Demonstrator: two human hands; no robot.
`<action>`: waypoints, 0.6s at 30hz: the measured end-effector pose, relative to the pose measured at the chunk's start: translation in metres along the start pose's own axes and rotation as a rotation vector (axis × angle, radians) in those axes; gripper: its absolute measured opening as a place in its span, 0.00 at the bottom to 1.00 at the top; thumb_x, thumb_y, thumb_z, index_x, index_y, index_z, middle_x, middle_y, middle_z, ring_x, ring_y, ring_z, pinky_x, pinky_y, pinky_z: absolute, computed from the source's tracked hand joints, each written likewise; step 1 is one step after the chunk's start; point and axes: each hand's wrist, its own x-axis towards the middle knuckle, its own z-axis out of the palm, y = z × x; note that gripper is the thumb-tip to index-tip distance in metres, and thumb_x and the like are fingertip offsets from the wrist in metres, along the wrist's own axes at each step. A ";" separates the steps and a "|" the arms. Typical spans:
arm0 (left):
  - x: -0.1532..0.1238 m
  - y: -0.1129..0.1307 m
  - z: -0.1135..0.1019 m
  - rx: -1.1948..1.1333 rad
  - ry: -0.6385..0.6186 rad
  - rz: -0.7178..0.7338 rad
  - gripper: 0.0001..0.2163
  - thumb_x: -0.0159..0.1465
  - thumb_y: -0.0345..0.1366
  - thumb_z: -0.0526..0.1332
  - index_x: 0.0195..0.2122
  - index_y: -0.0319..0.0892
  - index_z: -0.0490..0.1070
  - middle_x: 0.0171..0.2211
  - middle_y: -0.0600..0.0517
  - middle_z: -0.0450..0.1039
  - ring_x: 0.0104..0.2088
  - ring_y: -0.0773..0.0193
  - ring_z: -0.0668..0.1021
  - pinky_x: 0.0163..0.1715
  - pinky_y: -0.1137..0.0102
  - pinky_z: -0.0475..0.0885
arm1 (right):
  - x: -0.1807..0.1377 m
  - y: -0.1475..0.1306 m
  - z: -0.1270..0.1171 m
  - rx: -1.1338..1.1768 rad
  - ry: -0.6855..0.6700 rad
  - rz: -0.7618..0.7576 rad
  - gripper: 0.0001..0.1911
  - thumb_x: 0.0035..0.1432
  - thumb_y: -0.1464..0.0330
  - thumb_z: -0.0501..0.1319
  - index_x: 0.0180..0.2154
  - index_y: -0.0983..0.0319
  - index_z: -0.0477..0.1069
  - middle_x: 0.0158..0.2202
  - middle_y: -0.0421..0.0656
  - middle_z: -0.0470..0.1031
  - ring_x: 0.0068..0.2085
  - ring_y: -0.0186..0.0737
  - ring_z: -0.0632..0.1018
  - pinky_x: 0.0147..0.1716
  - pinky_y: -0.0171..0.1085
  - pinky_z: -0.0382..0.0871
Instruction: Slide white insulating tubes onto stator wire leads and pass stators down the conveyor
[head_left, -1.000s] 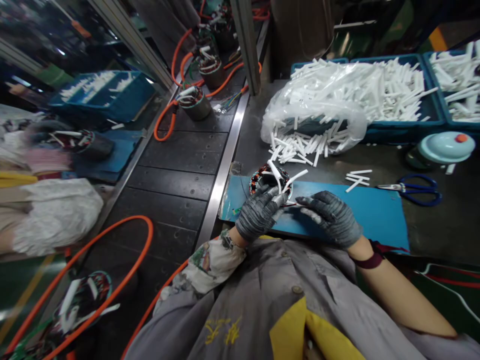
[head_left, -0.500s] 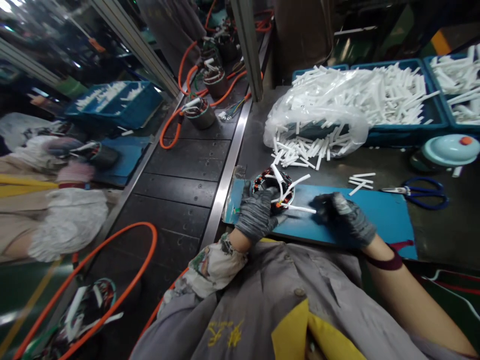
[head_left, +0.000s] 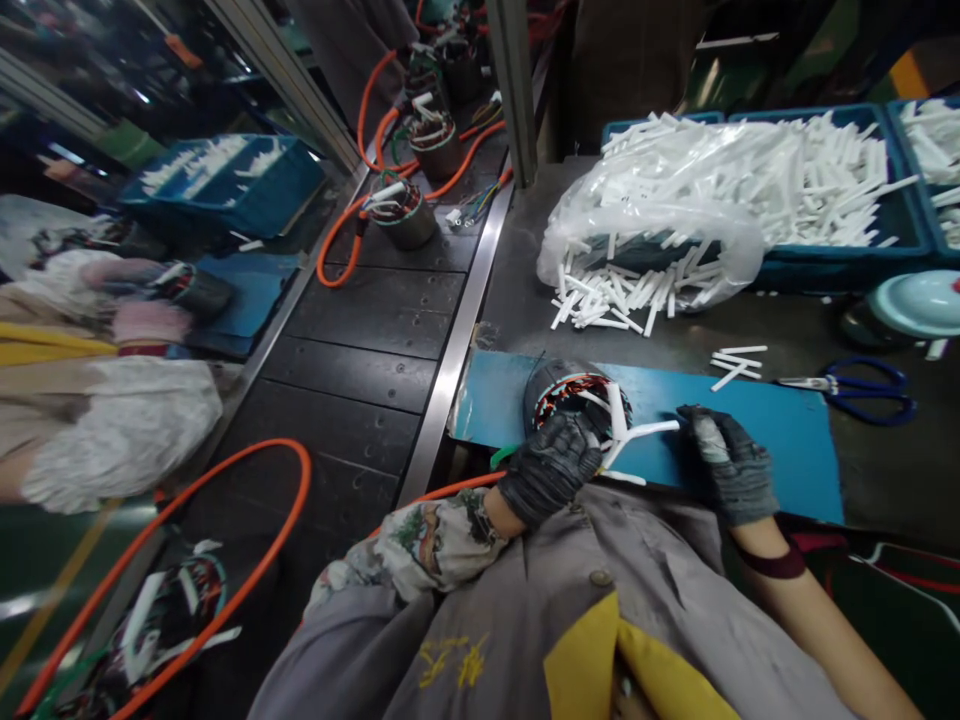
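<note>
A motor stator [head_left: 544, 390] with copper windings sits on the blue board, tilted towards me. My left hand [head_left: 553, 468], in a dark grey knit glove, is closed at its near rim, fingers curled over the edge. White insulating sleeves [head_left: 619, 425] stick out of the stator to the right, beside those fingers. My right hand [head_left: 731, 462], gloved alike, is just off the tip of the longest sleeve. Its fingers are curled together; whatever they pinch, if anything, is hidden.
The blue board [head_left: 795, 450] bears the work. Loose white sleeves [head_left: 739, 362], blue-handled scissors [head_left: 870, 388] and a light-blue-lidded jar [head_left: 919, 305] lie right. Behind stand sleeve-filled bins [head_left: 847, 265] and a plastic bag [head_left: 652, 225]. Left runs a conveyor [head_left: 367, 320] with stators; a co-worker's gloved hands [head_left: 150, 320] work beyond.
The stator has tilted towards me, and its sleeves now point right and nearer me. My left hand has moved to its near side. My right hand has shifted slightly right in view.
</note>
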 end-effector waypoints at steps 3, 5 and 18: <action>0.004 -0.013 -0.004 -0.047 -0.008 -0.035 0.14 0.65 0.27 0.57 0.50 0.39 0.74 0.47 0.42 0.79 0.49 0.55 0.80 0.61 0.57 0.69 | -0.005 0.003 0.003 -0.010 0.025 0.026 0.22 0.68 0.54 0.50 0.45 0.58 0.77 0.42 0.50 0.82 0.43 0.51 0.82 0.45 0.48 0.76; 0.008 -0.029 -0.011 -0.070 -0.001 -0.084 0.14 0.64 0.32 0.60 0.51 0.38 0.74 0.49 0.41 0.78 0.51 0.52 0.79 0.61 0.55 0.69 | -0.007 0.005 0.007 -0.016 0.025 -0.041 0.23 0.67 0.53 0.50 0.44 0.59 0.78 0.42 0.50 0.82 0.44 0.51 0.82 0.46 0.49 0.76; -0.056 -0.167 -0.088 -0.478 -0.172 -0.544 0.25 0.57 0.47 0.67 0.55 0.46 0.72 0.49 0.49 0.80 0.47 0.54 0.81 0.50 0.61 0.76 | -0.012 0.014 0.025 0.018 0.099 -0.212 0.18 0.67 0.57 0.54 0.43 0.59 0.79 0.39 0.50 0.83 0.39 0.52 0.83 0.40 0.50 0.79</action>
